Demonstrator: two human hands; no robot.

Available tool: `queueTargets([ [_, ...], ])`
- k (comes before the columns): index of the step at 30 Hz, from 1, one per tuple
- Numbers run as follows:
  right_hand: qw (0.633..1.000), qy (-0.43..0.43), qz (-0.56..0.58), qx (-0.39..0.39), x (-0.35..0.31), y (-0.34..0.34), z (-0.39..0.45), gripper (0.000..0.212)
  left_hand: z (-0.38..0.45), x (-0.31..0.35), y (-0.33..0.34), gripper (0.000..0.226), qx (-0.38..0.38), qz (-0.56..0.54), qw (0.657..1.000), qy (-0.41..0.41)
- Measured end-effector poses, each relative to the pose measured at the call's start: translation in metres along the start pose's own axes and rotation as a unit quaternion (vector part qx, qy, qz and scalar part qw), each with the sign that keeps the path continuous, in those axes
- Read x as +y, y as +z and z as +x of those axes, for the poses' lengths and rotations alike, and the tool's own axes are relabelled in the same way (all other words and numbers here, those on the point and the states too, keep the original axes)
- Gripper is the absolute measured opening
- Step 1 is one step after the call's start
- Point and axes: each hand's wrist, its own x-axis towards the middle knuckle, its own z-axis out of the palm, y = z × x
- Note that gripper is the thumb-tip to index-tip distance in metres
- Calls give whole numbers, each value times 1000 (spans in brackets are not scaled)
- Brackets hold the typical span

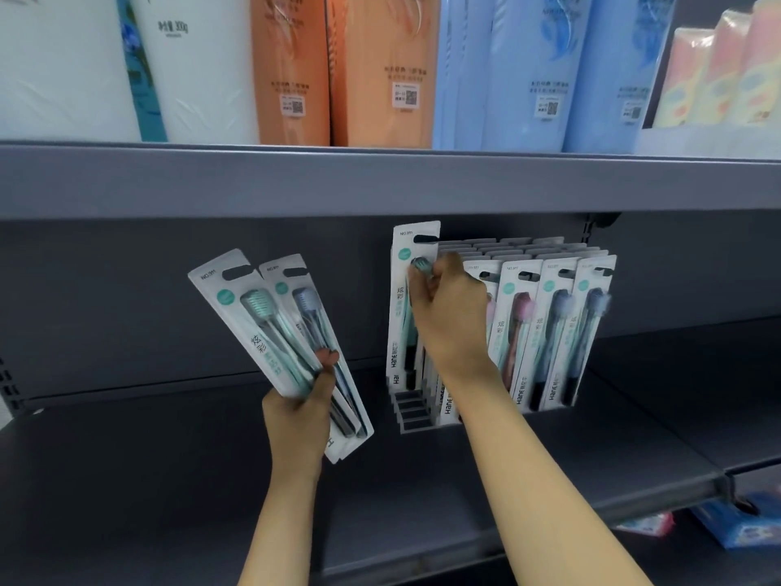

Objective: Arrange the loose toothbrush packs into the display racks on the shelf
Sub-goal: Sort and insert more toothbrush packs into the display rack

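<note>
Right hand [448, 315] is up at the display rack [416, 412] on the shelf [549, 450], fingers curled round the top of one toothbrush pack [408, 298], pinching it near the brush head; pack stands almost upright at the rack's left end, sticking up higher than the filled rows [553, 327] to its right, so prob. not seated yet. Left hand [300, 416] holds two spare packs [279, 340] fanned out, gripped low down w/ thumb across the front, tops leaning left, well apart from the rack. Risk as I see it: bottom edge of the pack could miss its slot, as empty dividers show at the near left of the rack, and land across two, or tip forward once let go since it's held only at the top. Rack looks light; a hard push might shove it back or knock neighbouring packs. The fanned pair could slip too, grip being only at the bottom w/ most of their length unsupported. Right forearm reaches in from lower right, wrist bent a bit; left forearm comes straight up, hand near the shelf's front. Big packs [296, 69] on the upper shelf aren't involved.
</note>
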Motion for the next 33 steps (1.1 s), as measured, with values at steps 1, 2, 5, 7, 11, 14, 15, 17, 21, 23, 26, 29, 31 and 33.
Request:
queueTargets([
  [1, 1000, 3, -3, -5, 1, 2, 0, 27, 1, 0, 1, 15, -2, 1, 1000, -1],
  [2, 1000, 8, -9, -11, 2, 3, 0, 28, 2, 0, 1, 14, -4, 2, 1000, -2],
  [5, 999, 26, -24, -31, 5, 5, 0, 28, 3, -1, 3, 14, -9, 10, 1000, -3],
  [7, 997, 36, -42, -46, 8, 6, -2, 29, 3, -2, 3, 14, -11, 15, 1000, -3],
  [11, 996, 47, -67, -47, 10, 8, -7, 30, 4, -2, 4, 13, -16, 15, 1000, 0],
  [14, 995, 44, -77, -43, 10, 9, -6, 30, 5, -3, 5, 13, -18, 20, 1000, 6],
  [15, 995, 43, -81, -45, 9, 10, -5, 30, 5, -3, 6, 13, -19, 22, 1000, 9],
  [17, 994, 41, -82, -54, 9, 10, -6, 31, 4, -4, 7, 13, -23, 27, 999, 12],
  [21, 994, 47, -73, -66, 10, 7, -6, 31, 3, -4, 11, 13, -28, 29, 999, 18],
  [23, 993, 52, -77, -67, 10, 6, -5, 31, 3, -4, 13, 13, -30, 30, 999, 17],
  [26, 993, 56, -79, -67, 9, 5, -5, 31, 1, -4, 14, 13, -33, 28, 999, 15],
  [29, 993, 56, -79, -64, 9, 8, -5, 31, 1, -4, 13, 14, -32, 25, 999, 13],
  [31, 993, 56, -83, -64, 11, 10, -7, 31, 0, -4, 13, 14, -32, 25, 999, 10],
  [33, 991, 56, -100, -73, 12, 9, -9, 31, 0, -5, 12, 15, -34, 23, 999, 10],
])
